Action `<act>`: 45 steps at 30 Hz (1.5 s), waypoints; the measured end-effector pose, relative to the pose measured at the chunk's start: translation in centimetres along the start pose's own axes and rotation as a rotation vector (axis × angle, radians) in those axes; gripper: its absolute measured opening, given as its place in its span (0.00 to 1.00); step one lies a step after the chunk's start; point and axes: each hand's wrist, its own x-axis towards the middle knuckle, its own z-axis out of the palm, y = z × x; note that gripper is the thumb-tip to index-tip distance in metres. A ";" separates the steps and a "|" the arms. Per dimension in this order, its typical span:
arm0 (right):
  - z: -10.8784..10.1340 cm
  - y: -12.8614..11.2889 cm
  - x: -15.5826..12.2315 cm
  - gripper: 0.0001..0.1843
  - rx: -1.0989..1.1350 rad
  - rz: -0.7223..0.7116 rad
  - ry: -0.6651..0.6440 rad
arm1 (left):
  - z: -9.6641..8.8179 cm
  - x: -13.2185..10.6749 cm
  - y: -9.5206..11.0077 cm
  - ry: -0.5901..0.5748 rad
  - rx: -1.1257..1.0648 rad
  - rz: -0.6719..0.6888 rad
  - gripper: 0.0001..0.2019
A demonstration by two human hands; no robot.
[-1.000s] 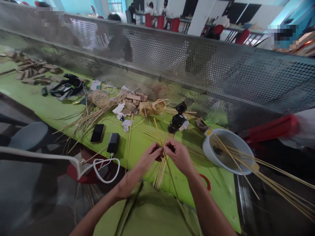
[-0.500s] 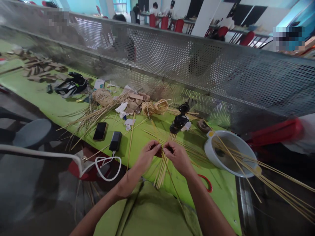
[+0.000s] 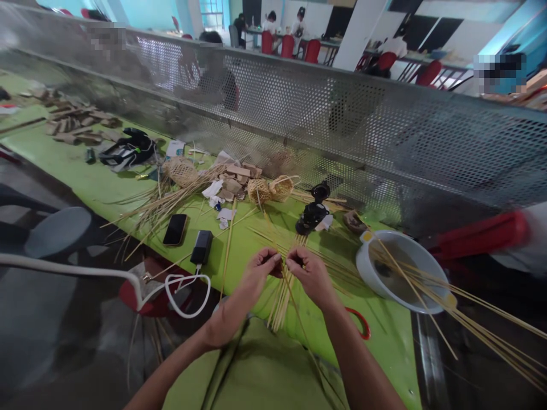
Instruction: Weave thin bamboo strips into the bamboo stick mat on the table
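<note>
My left hand (image 3: 259, 272) and my right hand (image 3: 308, 275) meet over the near edge of the green table (image 3: 106, 185), both with fingers pinched. Between them they grip a thin bamboo strip (image 3: 294, 307) that runs down toward my lap. Beneath the hands lies a bundle of bamboo strips (image 3: 280, 302), pointing away from me. A dark patch shows between the fingertips; I cannot make out what it is.
A white basin (image 3: 399, 267) with long strips leaning out stands at the right. Small woven baskets (image 3: 271, 189), a black tool (image 3: 311, 213), a phone (image 3: 175, 229), a power bank (image 3: 201, 246) with white cable and a perforated metal screen (image 3: 342, 125) lie beyond.
The hands stay together on the strip, with only small finger movements. The camera has shifted slightly, so the scene sits a little lower and to the right.
</note>
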 end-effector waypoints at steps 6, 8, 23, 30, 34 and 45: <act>0.0 0.4 0.3 0.08 0.067 0.031 0.007 | 0.1 0.1 -0.1 -0.009 -0.113 0.026 0.14; 0.1 0.5 0.4 0.09 0.087 0.043 0.006 | 0.4 0.1 0.0 -0.005 -0.116 0.027 0.14; -3.2 0.4 -0.1 0.11 0.308 0.078 0.072 | -1.9 1.8 -0.1 -0.004 -0.116 0.013 0.18; -2.2 0.6 0.5 0.12 0.325 0.092 0.062 | -1.0 1.7 0.0 -0.090 -0.012 0.022 0.24; -1.9 0.1 1.9 0.17 0.393 0.132 0.026 | -0.6 1.7 0.4 -0.110 0.007 0.043 0.23; -0.6 -1.7 6.4 0.15 0.322 0.041 0.096 | 0.5 1.6 0.1 -0.132 0.047 0.131 0.20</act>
